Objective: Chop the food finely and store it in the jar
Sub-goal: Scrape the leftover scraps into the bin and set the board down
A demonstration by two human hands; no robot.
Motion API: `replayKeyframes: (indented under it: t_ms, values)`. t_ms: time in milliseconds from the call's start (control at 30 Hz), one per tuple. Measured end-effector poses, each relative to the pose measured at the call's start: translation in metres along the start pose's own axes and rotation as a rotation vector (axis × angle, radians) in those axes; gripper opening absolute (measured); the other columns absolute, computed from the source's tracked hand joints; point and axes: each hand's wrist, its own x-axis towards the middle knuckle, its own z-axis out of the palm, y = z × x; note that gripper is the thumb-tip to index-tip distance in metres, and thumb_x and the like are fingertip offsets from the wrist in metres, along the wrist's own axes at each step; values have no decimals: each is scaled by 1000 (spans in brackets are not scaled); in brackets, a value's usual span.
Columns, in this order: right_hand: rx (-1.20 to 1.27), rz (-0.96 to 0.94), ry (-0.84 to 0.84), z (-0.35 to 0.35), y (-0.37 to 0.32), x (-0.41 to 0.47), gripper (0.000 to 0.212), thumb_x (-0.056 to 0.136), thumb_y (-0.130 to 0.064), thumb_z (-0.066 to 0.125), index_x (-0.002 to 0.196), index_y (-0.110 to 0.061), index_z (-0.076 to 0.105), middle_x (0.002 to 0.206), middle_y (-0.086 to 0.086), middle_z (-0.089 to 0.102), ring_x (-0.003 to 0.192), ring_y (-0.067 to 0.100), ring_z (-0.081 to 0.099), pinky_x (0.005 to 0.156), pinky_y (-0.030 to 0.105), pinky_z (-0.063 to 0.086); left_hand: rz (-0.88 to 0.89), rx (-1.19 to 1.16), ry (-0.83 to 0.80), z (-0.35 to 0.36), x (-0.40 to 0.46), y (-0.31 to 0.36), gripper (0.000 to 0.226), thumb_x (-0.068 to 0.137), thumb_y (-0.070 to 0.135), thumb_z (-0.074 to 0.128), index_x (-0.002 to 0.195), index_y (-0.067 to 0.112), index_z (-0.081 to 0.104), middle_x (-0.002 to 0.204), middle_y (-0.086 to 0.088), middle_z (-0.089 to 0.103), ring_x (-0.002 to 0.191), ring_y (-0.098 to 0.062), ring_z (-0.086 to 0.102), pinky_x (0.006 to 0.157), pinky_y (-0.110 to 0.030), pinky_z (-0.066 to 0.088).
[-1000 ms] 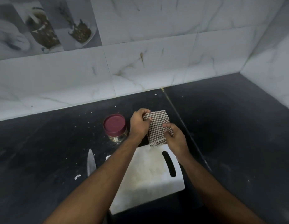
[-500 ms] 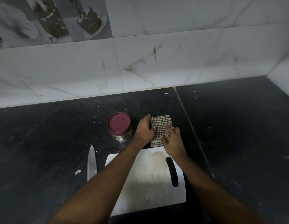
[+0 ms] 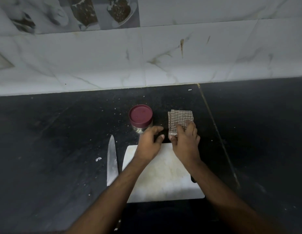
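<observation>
A: Both hands have come off the lifted cloth since a second ago; the small brown-and-white checked cloth (image 3: 180,120), folded, now lies flat on the black stone counter (image 3: 62,149).

B: And the clear glass jar with the maroon lid (image 3: 141,120)?

A: It stands upright just left of the cloth, lid on, behind the far edge of the white plastic chopping board (image 3: 165,179). I see no food left on the board, only pale staining, so I judge the chopping and storing are done and this is tidying up.

B: How do the hands stand?

A: The left hand (image 3: 151,142) hovers between jar and cloth, fingers loosely curled, holding nothing. The right hand (image 3: 186,141) rests its fingertips on the cloth's near half, fingers fairly straight, pressing rather than gripping.

B: How should the step be finished?

A: Pat the fold flat, then draw the right hand straight back so the cloth does not drag or unfold. Keep the left wrist clear of the jar, which is close.

B: Anything in the way?

A: The bare steel knife (image 3: 112,162) lies just left of the board, tip toward the wall, close under the left forearm. White crumbs are scattered over the counter. Marble-patterned wall tiles (image 3: 197,56) close off the back.
</observation>
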Motion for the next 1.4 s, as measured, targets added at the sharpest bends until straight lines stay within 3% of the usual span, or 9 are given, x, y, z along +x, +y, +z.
replayKeyframes:
  t_ms: [233, 400, 600, 767, 967, 1100, 1233, 1333, 1400]
  values:
    - [306, -306, -286, 14, -95, -69, 27, 98, -27, 61, 124, -21, 63, 123, -1, 52, 113, 18, 54, 93, 35, 50, -285, 165, 352, -80, -54, -68, 23, 86, 30, 80, 102, 16, 72, 97, -1, 67, 91, -17, 64, 82, -36, 54]
    - [109, -339, -520, 34, -149, -124, 46, 92, -47, 65, 125, -16, 53, 120, 4, 51, 109, 25, 56, 83, 39, 47, -475, 282, 197, -115, -65, -103, 48, 80, 37, 84, 110, 8, 62, 108, -9, 62, 100, -25, 60, 82, -35, 52]
    - [-122, -325, -510, 49, -174, -161, 81, 84, -50, 74, 143, -10, 34, 127, 10, 41, 104, 22, 51, 82, 31, 51, -568, 232, 95, -123, -55, -118, 34, 80, 33, 84, 91, 5, 67, 86, -10, 72, 68, -24, 72, 56, -39, 63]
    - [-4, -151, -463, 50, -176, -177, 36, 97, -8, 56, 128, 0, 38, 121, 21, 40, 106, 38, 51, 81, 44, 46, -613, 191, -8, -135, -49, -124, 32, 82, 28, 85, 93, 4, 68, 84, -12, 71, 56, -22, 71, 37, -28, 53]
    - [18, -3, -469, 46, -171, -172, 52, 83, -20, 78, 122, -7, 47, 116, 13, 52, 99, 30, 60, 78, 36, 50, -577, 167, 42, -131, -62, -123, 31, 84, 34, 81, 82, 6, 68, 77, -6, 70, 57, -20, 70, 47, -39, 61]
    - [67, 20, -467, 35, -163, -163, 27, 83, -22, 74, 101, -9, 60, 94, 9, 66, 89, 28, 63, 67, 30, 42, -628, 122, 60, -134, -70, -117, 37, 89, 47, 74, 84, 10, 68, 76, -6, 70, 56, -21, 70, 51, -38, 62]
    - [130, -81, -469, 14, -140, -147, 19, 89, -17, 61, 75, -21, 49, 66, -5, 48, 73, 23, 48, 59, 28, 30, -632, -7, 129, -133, -77, -114, 41, 92, 47, 71, 106, 9, 64, 95, -10, 72, 77, -23, 73, 52, -35, 61]
    - [97, -175, -506, -9, -106, -128, 6, 97, -20, 58, 99, -21, 63, 83, -5, 55, 91, 20, 43, 73, 33, 36, -362, 115, 215, -129, -84, -113, 76, 86, 35, 79, 145, 14, 38, 138, -15, 48, 123, -30, 53, 93, -45, 54]
    - [27, -257, -521, -26, -76, -112, 25, 100, -22, 57, 123, -24, 64, 99, -4, 61, 101, 18, 41, 85, 39, 42, -71, 296, 211, -130, -90, -104, 75, 87, 37, 78, 151, 22, 41, 146, -13, 40, 133, -30, 37, 105, -44, 40]
